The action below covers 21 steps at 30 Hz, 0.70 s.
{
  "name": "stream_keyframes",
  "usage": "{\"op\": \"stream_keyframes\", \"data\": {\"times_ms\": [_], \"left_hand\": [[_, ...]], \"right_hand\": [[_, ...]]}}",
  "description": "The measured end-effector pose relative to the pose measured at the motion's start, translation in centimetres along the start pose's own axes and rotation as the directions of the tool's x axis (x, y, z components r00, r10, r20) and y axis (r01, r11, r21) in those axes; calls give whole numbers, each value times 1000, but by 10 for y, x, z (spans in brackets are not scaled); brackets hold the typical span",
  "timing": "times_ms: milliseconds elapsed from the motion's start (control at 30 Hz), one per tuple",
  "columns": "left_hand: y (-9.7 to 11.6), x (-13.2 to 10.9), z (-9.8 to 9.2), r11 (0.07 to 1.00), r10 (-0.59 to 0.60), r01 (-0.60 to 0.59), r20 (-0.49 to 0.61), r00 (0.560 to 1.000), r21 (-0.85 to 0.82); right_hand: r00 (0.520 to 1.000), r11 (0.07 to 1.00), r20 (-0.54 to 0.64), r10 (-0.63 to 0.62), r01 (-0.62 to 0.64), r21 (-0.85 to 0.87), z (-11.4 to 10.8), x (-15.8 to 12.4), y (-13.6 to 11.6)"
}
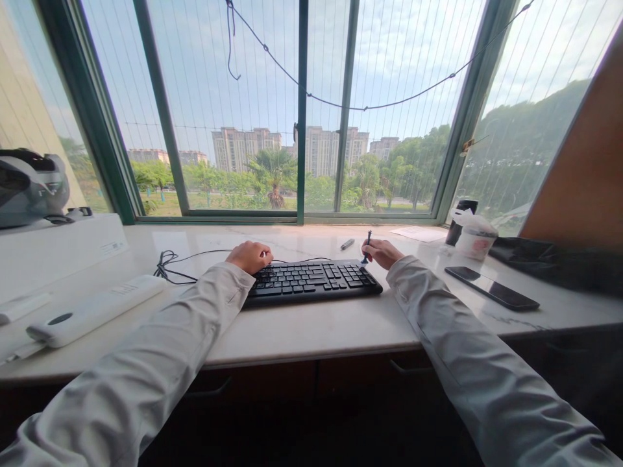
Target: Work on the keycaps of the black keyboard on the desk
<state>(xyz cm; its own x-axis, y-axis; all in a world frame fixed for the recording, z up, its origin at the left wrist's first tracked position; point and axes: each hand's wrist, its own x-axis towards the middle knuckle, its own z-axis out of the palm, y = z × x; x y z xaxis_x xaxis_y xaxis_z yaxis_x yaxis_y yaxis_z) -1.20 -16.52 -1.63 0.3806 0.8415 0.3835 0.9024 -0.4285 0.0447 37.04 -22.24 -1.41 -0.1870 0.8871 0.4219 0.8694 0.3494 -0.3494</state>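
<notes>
A black keyboard point(311, 280) with a number pad lies on the white marble-patterned counter. My left hand point(250, 255) is closed over its far left corner, fingers curled at the edge. In my right hand point(382, 251), at the far right corner, a slim dark brush point(368, 243) is pinched upright. Its pale, bluish lower tip is down at the number pad's top keys. Just behind the keyboard lies a small silvery cylindrical object point(347, 244), near my right hand; its kind is too small to make out.
A black cable point(176, 267) is bunched left of the keyboard. Further left are a long white device point(100, 310) and a white box point(63, 246). To the right lie a phone point(491, 288), a plastic-wrapped cup point(471, 236) and a black bag point(545, 263). The counter's front edge point(311, 355) runs below my forearms.
</notes>
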Motion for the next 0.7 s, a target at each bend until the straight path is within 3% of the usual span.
{"op": "stream_keyframes", "data": {"times_ms": [167,267,367,467,700], "left_hand": [[0,0,0,1000,-7,7,2,1000,-2],[1,0,0,1000,-8,8,4,1000,-11],[1,-1,-1,1000,-10,10,2,1000,-15],[1,-1,-1,1000,-14,14,4,1000,-18],[2,-2,-2,1000,-12,12,2,1000,-22]], "right_hand": [[995,999,-91,37,-37,10,-3,2,2],[988,974,-114,104,-78,213,2,4,-2],[1000,894,-8,22,-16,447,12,5,-8],[989,829,117,-86,6,560,22,5,-13],[969,873,222,-108,-15,488,21,4,-10]]}}
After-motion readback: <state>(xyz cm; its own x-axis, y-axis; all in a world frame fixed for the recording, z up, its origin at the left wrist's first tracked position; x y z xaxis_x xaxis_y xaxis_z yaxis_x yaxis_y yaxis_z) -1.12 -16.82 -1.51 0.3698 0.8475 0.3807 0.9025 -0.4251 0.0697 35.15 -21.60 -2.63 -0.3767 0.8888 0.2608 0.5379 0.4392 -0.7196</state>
